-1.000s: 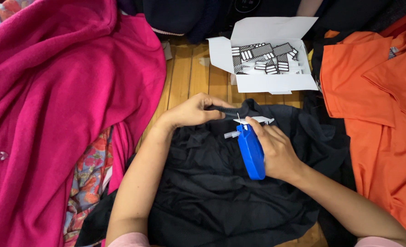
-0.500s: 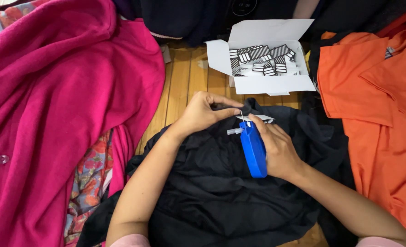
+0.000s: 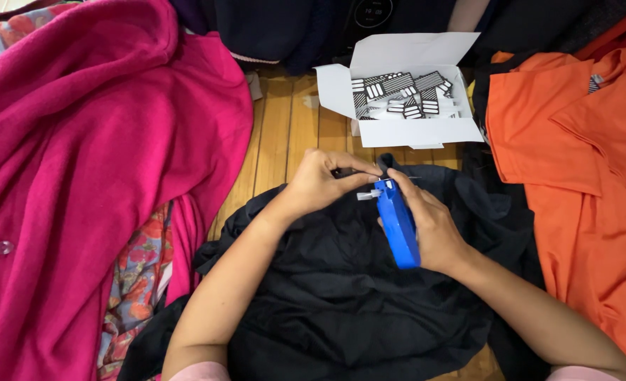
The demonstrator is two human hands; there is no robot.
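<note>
— Black cloth is spread flat across the wooden floor (image 3: pixel 285 134); why is one edge of the black garment (image 3: pixel 341 296) bunched up?

— That edge is pinched shut between the fingers of the left hand (image 3: pixel 320 185), so that a small fold is offered to the nose of the blue tagging gun (image 3: pixel 398 220).

— And how is the gun held?

— It is gripped by the right hand (image 3: pixel 433 229), fingers closed around its body, with the tip laid against the pinched fold. A small white tag (image 3: pixel 366 195) is seen just beside the tip.

— Why is the white box (image 3: pixel 398 92) left open?

— Striped black-and-white labels are kept in it, near the hands. A pink coat (image 3: pixel 80 176) and an orange shirt (image 3: pixel 574 162) are piled at either side, well apart from the gun.
</note>
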